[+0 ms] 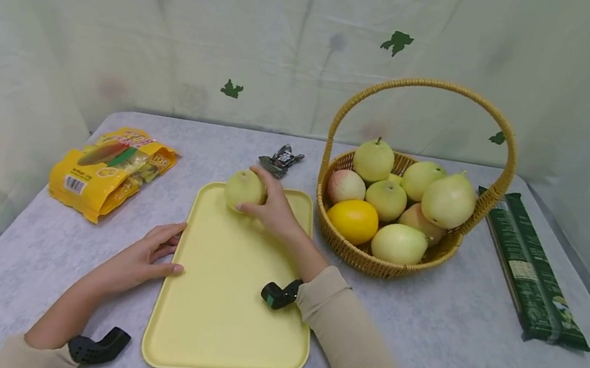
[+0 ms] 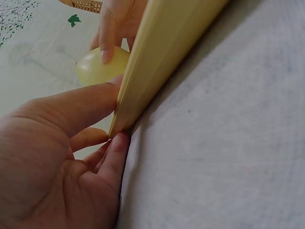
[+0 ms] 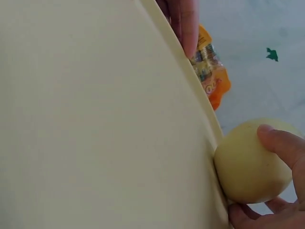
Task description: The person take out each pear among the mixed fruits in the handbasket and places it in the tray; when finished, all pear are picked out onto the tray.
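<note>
A round yellow-green pear (image 1: 244,192) sits at the far left corner of a yellow tray (image 1: 231,302). My right hand (image 1: 275,206) holds the pear from its right side, thumb at the near side and fingers over the far side. In the right wrist view the pear (image 3: 252,162) is against the tray's raised rim, with the thumb on top of it. My left hand (image 1: 150,251) is at the tray's left edge. The left wrist view shows its thumb (image 2: 81,105) over the rim and the other fingers against the outer side, pinching the edge.
Right of the tray stands a wicker basket (image 1: 358,260) with a tall handle, filled with pears, a yellow fruit and reddish ones. A yellow snack bag (image 1: 102,174) lies at the left, a small dark wrapper (image 1: 281,160) behind the tray, a long green packet (image 1: 536,271) far right.
</note>
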`<state>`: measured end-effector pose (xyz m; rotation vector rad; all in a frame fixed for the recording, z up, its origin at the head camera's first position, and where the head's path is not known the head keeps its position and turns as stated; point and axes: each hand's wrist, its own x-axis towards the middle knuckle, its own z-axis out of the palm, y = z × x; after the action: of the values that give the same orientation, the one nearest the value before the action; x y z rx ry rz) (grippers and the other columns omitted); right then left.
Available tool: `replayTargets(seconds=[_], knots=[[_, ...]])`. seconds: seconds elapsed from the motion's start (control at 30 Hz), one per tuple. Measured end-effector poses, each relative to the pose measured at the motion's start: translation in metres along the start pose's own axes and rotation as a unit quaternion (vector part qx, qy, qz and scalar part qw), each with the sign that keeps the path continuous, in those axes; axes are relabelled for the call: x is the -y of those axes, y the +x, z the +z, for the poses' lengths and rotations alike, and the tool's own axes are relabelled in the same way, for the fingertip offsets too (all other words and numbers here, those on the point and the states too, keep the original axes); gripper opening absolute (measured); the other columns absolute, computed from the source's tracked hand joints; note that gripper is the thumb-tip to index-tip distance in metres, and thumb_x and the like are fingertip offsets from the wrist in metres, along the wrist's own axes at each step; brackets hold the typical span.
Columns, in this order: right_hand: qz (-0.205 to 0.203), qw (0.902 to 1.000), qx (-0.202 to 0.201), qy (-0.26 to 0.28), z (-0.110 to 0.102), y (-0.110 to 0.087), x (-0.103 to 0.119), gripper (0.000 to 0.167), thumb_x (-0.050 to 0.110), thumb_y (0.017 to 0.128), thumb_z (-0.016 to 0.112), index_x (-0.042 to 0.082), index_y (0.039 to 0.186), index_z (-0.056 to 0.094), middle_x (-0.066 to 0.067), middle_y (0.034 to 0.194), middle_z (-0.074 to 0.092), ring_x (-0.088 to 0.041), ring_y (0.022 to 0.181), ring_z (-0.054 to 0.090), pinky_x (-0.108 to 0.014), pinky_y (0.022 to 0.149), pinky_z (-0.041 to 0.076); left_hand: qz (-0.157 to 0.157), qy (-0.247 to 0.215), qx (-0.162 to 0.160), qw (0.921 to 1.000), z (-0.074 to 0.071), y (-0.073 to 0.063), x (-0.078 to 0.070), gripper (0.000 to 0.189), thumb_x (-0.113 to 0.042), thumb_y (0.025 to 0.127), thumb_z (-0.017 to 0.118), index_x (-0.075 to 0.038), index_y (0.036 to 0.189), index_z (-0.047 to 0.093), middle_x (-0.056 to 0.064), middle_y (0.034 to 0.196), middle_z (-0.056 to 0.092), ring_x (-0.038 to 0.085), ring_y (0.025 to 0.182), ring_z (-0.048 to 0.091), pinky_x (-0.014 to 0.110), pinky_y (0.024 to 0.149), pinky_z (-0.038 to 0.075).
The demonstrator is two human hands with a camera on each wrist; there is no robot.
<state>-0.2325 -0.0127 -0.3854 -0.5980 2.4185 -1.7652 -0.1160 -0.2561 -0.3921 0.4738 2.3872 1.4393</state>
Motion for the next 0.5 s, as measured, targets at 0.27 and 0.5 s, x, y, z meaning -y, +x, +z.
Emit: replayTargets(seconds=[0.27, 0.5], knots=[[0.012, 0.9999, -0.001, -0.011, -0.001, -0.003, 0.005, 0.08, 0.011, 0.074, 0.075, 0.02, 0.14, 0.03, -0.008, 0.139, 0.03, -0.023, 0.115, 0.041, -0.033, 0.09, 0.04, -0.001, -0.003, 0.0, 1.0, 0.0, 0.0, 0.0, 0.076, -0.017, 0.085, 0.064, -0.001, 0.142, 0.016, 0.017, 0.136, 0.021, 0.029, 0.117, 0.032, 0.006, 0.089, 0.031], [-0.046, 0.998, 0.001, -0.043, -0.016, -0.028, 0.032, 0.071, 0.025, 0.081, 0.068, 0.015, 0.139, 0.03, -0.004, 0.14, 0.03, -0.017, 0.125, 0.029, -0.036, 0.1, 0.031, -0.001, 0.0, -0.001, 1.0, 0.0, -0.001, 0.001, 0.076, -0.018, 0.084, 0.064, -0.001, 0.142, 0.017, 0.017, 0.136, 0.022, 0.029, 0.117, 0.032, 0.006, 0.089, 0.031]])
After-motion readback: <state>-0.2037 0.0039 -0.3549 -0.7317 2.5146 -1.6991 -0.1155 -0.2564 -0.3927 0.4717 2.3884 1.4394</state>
